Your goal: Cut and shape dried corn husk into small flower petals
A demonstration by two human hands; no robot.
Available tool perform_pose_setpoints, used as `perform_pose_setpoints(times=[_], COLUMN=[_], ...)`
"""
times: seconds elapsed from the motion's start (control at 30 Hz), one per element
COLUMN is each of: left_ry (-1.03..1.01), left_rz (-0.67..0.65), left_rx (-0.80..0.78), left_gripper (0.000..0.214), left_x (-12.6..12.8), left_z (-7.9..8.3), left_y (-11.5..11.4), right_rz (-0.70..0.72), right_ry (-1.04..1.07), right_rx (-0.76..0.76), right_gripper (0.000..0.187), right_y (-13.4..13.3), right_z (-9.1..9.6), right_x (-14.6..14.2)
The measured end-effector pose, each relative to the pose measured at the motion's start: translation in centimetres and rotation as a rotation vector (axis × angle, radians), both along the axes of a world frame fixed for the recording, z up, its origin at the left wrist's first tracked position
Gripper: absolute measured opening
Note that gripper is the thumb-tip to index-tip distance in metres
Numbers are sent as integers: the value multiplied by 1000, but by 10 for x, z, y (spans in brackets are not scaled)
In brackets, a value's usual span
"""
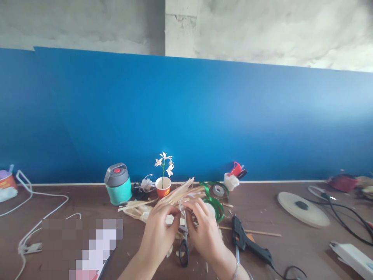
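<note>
My left hand [161, 227] and my right hand [204, 225] meet at the middle of the table, thumbs and fingertips pinched together. Between them shows a thin pale strip [181, 203], partly hidden by the fingers; its kind is unclear. Below the fingertips lies a pair of scissors [183, 252] with dark handles. Dried corn husks [176, 193] spread out behind both hands. Just beyond my right hand is a loop of green ribbon [218, 210]. An orange paper cup [163, 189] behind the husks holds a green stem with pale flowers [169, 170].
A black glue gun [246, 241] and a thin stick [255, 231] lie to the right. Farther right are a round lid [316, 213] and a white box [354, 256]. A turquoise container [119, 191], a tape roll [218, 190] and a white cable [43, 212] are also on the table.
</note>
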State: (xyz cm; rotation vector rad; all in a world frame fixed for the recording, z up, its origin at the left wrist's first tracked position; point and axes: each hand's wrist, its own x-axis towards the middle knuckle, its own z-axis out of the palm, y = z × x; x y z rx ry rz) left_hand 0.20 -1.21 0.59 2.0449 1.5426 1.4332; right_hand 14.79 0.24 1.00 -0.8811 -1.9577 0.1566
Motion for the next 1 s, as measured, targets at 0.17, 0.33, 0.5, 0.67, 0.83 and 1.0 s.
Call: perform_pose_setpoints(times=[0.17, 0.33, 0.5, 0.67, 0.83, 1.0], left_ry=[5, -8, -76, -148, -179, -175], left_rz=[-2, -2, 43, 32, -13, -34], left_rx=[-5, 21, -4, -29, 5, 16], left_gripper=[15, 14, 12, 13, 15, 14], left_x=[1, 0, -2, -4, -1, 1], left_z=[0, -1, -3, -1, 3, 1], left_y=[0, 1, 2, 1, -1, -2], right_rz=[1, 9, -44, -38, 212, 333], right_ry=[-2, 18, 119, 429, 670, 783], right_rx=[2, -3, -46, -392, -842, -901], right_gripper=[26, 29, 31, 27, 19, 17], right_y=[-1, -3, -3, 2, 5, 2], right_z=[0, 3, 2, -2, 4, 12], right_x=[0, 1, 0, -3, -2, -3])
